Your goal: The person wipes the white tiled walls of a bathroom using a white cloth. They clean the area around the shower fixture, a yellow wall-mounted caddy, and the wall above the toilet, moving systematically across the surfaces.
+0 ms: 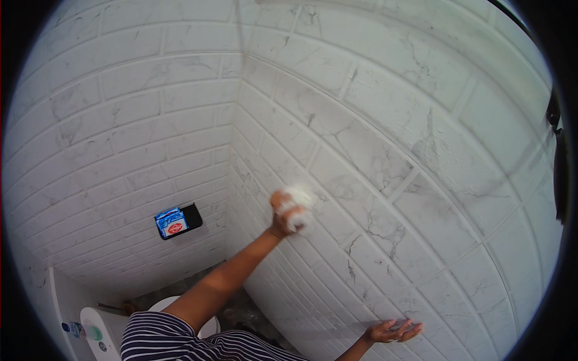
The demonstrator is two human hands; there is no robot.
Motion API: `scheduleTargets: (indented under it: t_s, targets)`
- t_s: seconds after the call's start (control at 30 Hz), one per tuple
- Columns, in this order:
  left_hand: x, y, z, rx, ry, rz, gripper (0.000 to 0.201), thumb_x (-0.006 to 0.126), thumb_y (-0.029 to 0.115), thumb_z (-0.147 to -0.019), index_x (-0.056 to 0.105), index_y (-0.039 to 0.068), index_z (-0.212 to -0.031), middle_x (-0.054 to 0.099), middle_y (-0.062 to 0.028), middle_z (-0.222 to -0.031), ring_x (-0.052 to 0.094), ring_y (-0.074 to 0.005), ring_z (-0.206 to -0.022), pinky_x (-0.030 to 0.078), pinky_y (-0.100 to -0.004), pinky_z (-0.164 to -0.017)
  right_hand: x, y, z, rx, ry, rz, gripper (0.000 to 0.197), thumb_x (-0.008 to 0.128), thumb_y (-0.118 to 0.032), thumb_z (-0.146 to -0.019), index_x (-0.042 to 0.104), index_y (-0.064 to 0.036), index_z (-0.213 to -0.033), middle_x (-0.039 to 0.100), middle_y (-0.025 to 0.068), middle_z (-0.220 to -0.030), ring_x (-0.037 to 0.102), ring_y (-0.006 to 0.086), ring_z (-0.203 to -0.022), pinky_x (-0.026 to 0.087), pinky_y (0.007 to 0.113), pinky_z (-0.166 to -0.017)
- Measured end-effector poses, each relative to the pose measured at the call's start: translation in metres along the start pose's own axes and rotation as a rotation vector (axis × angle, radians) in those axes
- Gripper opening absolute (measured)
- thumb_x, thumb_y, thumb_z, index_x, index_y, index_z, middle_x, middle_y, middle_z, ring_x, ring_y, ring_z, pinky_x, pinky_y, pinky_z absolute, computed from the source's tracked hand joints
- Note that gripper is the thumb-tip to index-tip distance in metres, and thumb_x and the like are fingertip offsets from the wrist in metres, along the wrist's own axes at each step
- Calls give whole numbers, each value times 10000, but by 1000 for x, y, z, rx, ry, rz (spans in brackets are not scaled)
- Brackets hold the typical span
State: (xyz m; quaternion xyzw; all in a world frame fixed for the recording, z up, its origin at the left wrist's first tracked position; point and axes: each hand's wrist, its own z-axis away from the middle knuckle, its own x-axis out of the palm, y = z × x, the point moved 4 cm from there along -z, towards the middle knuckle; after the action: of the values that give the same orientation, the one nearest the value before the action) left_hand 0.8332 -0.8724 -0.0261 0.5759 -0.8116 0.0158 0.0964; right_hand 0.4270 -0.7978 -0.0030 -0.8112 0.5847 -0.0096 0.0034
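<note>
My left hand [281, 218] is raised against the white marble-patterned tile wall [385, 192], its fingers wrapped round a crumpled white cloth [298, 201]. Motion blurs the cloth, which appears pressed to the tiles. Lower down and to the right, my right hand [394, 331] holds nothing. Its fingers are spread, with the palm turned up close to the same wall; whether it touches the tiles I cannot tell.
On the left wall a black holder [192, 216] carries a blue-and-white packet [172, 223]. Below stands a white toilet [164, 302], partly behind my striped sleeve, with a small bottle [77, 330] on its tank [107, 325]. A dark object [561, 174] hangs at the right edge.
</note>
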Motion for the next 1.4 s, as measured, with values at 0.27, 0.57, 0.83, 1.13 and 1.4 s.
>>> scheduleTargets:
  t_s: [0.27,0.57,0.83,1.13,1.4]
  targets:
    - [-30,-202,-2,-813,287,-181,445,457,97,-876,289,-29,-1268,310,-215,-1264,343,-380,-1162,255,-413,-999,-2,-17,-13,-46,10,33,372,348,-214,-946,387,0,-1249,226,231,-1384,230,383,-1290,233,519,-1029]
    - [-18,-27,85,-890,89,-90,595,414,147,-908,76,1,-1375,116,-218,-1374,194,-346,-1267,167,-443,-1040,23,-49,-15,17,-11,-140,421,342,-261,-939,370,-2,-1271,243,225,-1400,191,393,-1309,131,529,-1046]
    - [-7,93,93,-85,-185,327,247,613,275,-804,534,323,-1033,399,-41,-1142,319,-351,-1173,219,-524,-1015,35,-72,-20,-128,-139,36,382,342,-253,-940,461,-39,-1233,381,169,-1354,261,336,-1305,57,454,-1067]
    - [-62,-232,112,-885,98,-200,477,469,130,-868,287,-13,-1285,240,-238,-1291,252,-392,-1221,224,-403,-1021,40,-82,-25,-170,-93,-1,344,363,-229,-945,465,-57,-1226,402,145,-1347,282,330,-1298,69,458,-1058]
    - [-48,-123,153,-949,161,-180,514,483,156,-890,223,-32,-1291,176,-250,-1338,218,-398,-1250,204,-454,-1018,37,-96,-32,-178,-69,-15,327,363,-186,-937,463,-57,-1220,394,149,-1352,289,333,-1294,105,460,-1049]
